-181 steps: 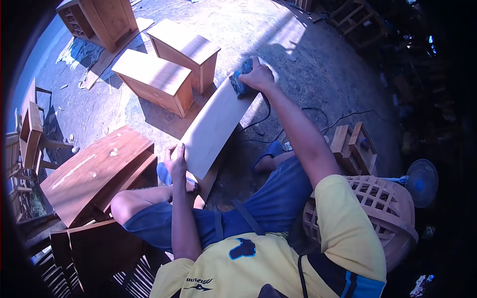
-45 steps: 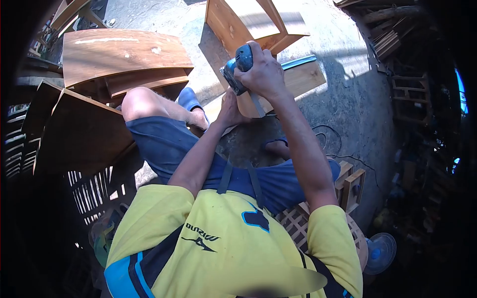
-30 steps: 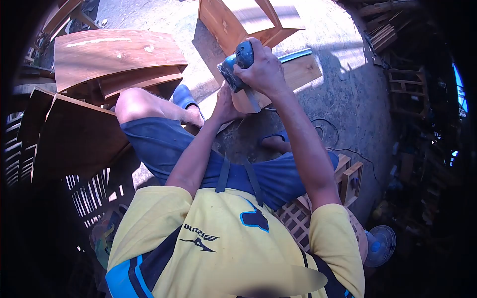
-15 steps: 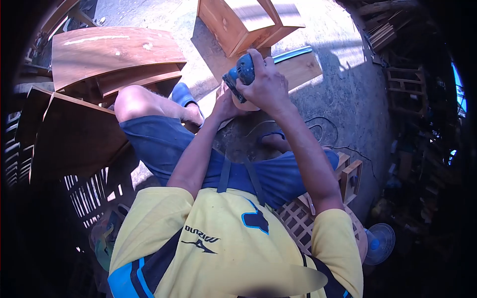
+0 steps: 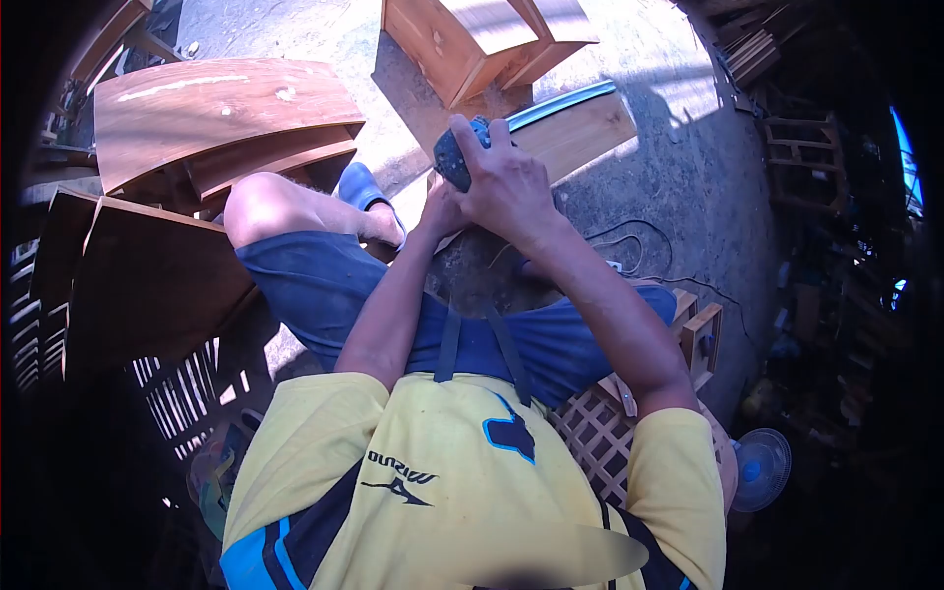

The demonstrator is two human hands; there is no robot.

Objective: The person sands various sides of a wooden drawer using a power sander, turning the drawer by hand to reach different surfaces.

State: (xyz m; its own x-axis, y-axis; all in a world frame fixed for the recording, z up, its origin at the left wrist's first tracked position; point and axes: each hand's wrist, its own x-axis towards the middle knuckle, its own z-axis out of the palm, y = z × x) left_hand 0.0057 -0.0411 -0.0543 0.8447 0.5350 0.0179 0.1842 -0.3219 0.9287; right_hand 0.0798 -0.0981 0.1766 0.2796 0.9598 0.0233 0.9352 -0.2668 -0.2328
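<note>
My right hand point(image 5: 506, 187) is wrapped over the top of a blue, dusty palm sander point(image 5: 452, 159), held out in front of my knees. Close below and left of it, my left hand point(image 5: 442, 208) is closed at the edge of a wooden piece, which my right hand and the sander now mostly hide. Just beyond the sander, a flat wooden board point(image 5: 582, 140) lies on the floor with a shiny light-blue strip point(image 5: 562, 104) along its far edge.
Wooden furniture with an open front point(image 5: 447, 49) stands ahead. A curved wooden panel piece point(image 5: 226, 108) and a dark wooden cabinet point(image 5: 157, 275) are at my left. A cord point(image 5: 639, 241) trails over the concrete floor at right. Behind my right elbow is a fan point(image 5: 762, 470).
The sander has tilted and shifted slightly left, with my right hand turning over it. The wooden piece's rounded edge, seen below the sander before, is now covered. My left hand stays nearly in place.
</note>
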